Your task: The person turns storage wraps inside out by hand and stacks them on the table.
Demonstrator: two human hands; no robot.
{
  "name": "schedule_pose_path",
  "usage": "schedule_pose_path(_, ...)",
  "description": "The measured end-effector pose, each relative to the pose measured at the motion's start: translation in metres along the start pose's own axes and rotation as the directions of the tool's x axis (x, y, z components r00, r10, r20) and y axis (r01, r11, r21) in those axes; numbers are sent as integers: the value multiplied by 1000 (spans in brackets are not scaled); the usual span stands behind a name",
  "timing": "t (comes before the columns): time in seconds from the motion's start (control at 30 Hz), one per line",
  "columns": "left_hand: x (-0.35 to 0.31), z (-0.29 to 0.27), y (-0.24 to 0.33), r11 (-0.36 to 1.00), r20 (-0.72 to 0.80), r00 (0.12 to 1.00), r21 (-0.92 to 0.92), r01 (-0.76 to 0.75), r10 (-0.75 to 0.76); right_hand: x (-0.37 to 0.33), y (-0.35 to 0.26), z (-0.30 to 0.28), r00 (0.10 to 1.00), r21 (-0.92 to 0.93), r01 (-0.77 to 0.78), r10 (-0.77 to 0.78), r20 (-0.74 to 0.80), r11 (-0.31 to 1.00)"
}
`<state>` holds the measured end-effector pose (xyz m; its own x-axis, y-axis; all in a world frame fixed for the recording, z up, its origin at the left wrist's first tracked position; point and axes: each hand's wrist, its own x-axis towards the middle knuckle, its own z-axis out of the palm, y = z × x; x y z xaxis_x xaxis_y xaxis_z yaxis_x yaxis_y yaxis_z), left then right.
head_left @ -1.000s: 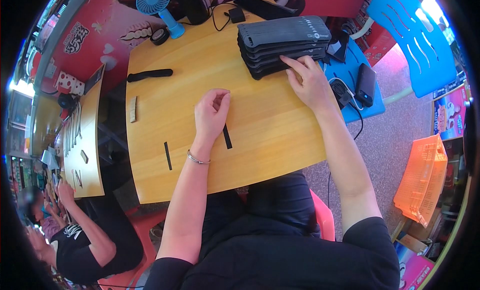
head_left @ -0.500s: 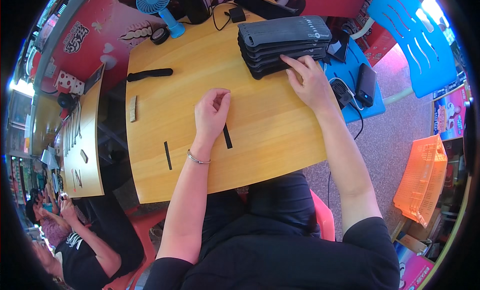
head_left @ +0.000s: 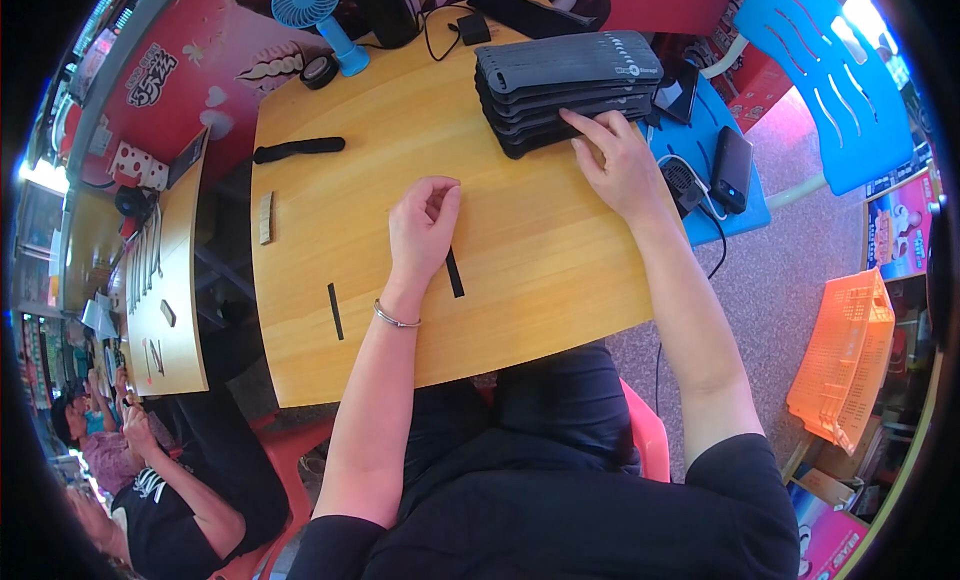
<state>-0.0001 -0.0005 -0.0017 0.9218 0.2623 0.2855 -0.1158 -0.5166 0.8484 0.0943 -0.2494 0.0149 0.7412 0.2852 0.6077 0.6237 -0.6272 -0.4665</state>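
Note:
A thick stack of black flat straps or sleeves [head_left: 570, 75] with pale printing on top lies at the far right of the wooden table. My right hand [head_left: 615, 160] is at the stack's near side, its index and middle fingertips touching the lower layers. Its fingers are stretched out and grip nothing visible. Over the middle of the table, my left hand [head_left: 425, 220] has its fingers curled in loosely, and nothing shows in them. Just beside its wrist is a black strip [head_left: 456, 273] on the table. A second black strip [head_left: 336, 312] lies further left.
On the table [head_left: 540, 250] are a rolled black strap [head_left: 300, 150], a tan segmented strip [head_left: 266, 218] and a blue fan [head_left: 315, 15]. At right, a blue chair [head_left: 755, 195] holds a power bank [head_left: 733, 170] and cables. An orange basket [head_left: 840, 360] stands beyond. Another person [head_left: 180, 500] sits left.
My hands and the stack have stayed in place. At left, the other person's hands and arm have shifted slightly.

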Motion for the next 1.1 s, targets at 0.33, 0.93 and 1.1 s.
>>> schedule_pose_path(0.33,-1,-1,1,1000,-8,1000,-2,2,-2,0,-1,0,1000,-4,21,-21,-19,1000)
schedule_pose_path(0.93,70,2,45,698,66,782,408,-588,620,-3,8,5,998,-55,69,-69,2,996)
schedule_pose_path(1.1,98,8,79,596,382,715,394,-699,586,-5,11,4,999,-91,52,-50,17,994)
